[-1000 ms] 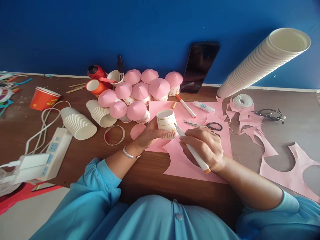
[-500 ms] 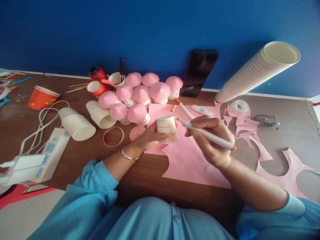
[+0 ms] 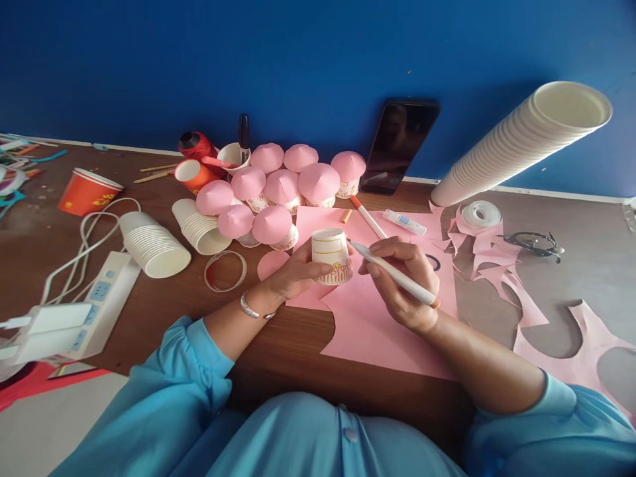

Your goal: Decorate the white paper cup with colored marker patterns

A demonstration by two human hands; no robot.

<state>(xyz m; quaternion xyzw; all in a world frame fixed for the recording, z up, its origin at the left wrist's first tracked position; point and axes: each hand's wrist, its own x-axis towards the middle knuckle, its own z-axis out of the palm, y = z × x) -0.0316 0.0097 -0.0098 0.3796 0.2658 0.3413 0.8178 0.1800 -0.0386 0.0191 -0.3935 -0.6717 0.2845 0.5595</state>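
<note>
My left hand [image 3: 301,273] grips a small white paper cup [image 3: 330,252], which is held upside down. Yellow lines run around its upper part, and orange-red flowers and stems cover the lower part. Between the thumb and fingers of my right hand [image 3: 405,281] is a white marker [image 3: 397,273], its tip close to the cup's right side; whether it touches cannot be made out. Under both hands lies pink paper [image 3: 382,331] with curved cut edges. Just behind the cup stand several decorated cups topped with pink paper cones [image 3: 271,225].
Stacked white cups lie at left [image 3: 156,245], and a tall cup stack [image 3: 521,142] leans on the blue wall near a phone [image 3: 400,146]. A power strip [image 3: 102,301] with cables sits at left. Tape [image 3: 481,213], glasses [image 3: 534,245] and pink scraps [image 3: 534,305] lie at right.
My right hand has moved left with the marker, bringing its tip nearer the cup. The left hand holds the cup in nearly the same place.
</note>
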